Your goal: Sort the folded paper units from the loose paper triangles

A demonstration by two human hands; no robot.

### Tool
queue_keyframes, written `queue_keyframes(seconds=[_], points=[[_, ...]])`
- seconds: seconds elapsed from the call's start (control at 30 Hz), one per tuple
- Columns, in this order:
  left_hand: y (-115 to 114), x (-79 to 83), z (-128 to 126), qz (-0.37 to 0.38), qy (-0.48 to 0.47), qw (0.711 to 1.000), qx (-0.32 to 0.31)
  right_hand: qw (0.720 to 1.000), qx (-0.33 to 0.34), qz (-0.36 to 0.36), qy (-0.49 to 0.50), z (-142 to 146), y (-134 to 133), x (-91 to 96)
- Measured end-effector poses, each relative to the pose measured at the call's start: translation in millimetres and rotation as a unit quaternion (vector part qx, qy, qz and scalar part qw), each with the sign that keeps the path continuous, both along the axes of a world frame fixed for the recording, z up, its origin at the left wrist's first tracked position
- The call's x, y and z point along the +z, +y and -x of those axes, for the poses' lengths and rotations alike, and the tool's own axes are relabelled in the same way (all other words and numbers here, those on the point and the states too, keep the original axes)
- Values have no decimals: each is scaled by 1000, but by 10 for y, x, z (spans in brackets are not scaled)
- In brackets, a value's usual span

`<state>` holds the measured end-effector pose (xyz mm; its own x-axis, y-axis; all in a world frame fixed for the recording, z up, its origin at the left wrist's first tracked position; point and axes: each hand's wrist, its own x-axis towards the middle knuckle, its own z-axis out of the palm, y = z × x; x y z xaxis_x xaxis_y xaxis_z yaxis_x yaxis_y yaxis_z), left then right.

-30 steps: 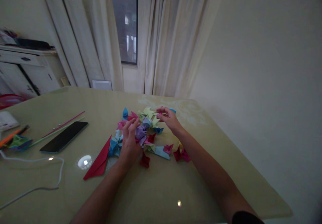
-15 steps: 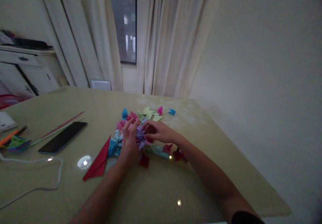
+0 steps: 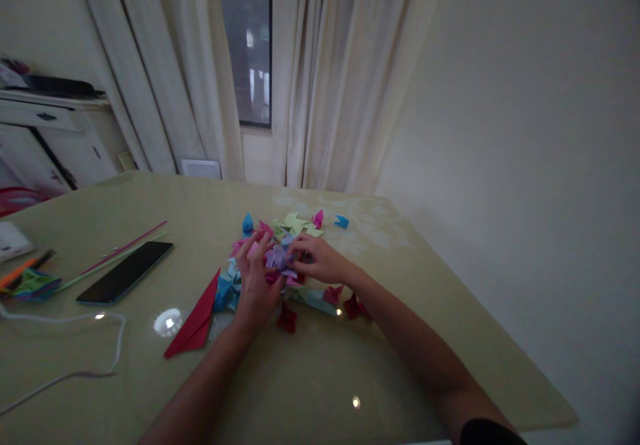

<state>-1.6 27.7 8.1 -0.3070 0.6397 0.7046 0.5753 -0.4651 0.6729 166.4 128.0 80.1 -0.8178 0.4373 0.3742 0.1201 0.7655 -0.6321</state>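
The scene is dimly lit and colours are muted. Little light is admitted by the dark window (image 3: 245, 45) at 12 o'clock. Small glare spots are reflected on the glossy table (image 3: 425, 338) at 6 o'clock. Lines are bowed toward the edges, corners are darkened at 2 and 4 o'clock, and the purple paper piece (image 3: 277, 257) at centre is rendered soft.

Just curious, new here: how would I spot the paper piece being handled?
On the yellowish table, find the heap of folded paper shapes. There the left hand and right hand meet on the lilac piece, purple where its neighbours are pink, blue or green.
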Motion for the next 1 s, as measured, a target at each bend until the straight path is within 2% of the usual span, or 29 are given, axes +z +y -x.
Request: queue_keyframes(seconds=[0.17,0.33,0.5,0.67,0.83,1.0], points=[[51,72,46,11,-135,989,-57,999,-31,1,24,-13,25,31],[107,31,87,53,-215,970,-99,997,-31,23,61,-2,8,26],[104,21,105,82,-210,968,-111,996,-18,58,66,-10,15,2],[92,61,115,66,-195,975,-83,993,-22,76,93,-21,41,5],[84,47,120,59,-157,982,-88,991,-10,106,79,-12,9,29],[75,43,135,59,-137,985,-84,992,-13,104,75,-8,-4,11]])
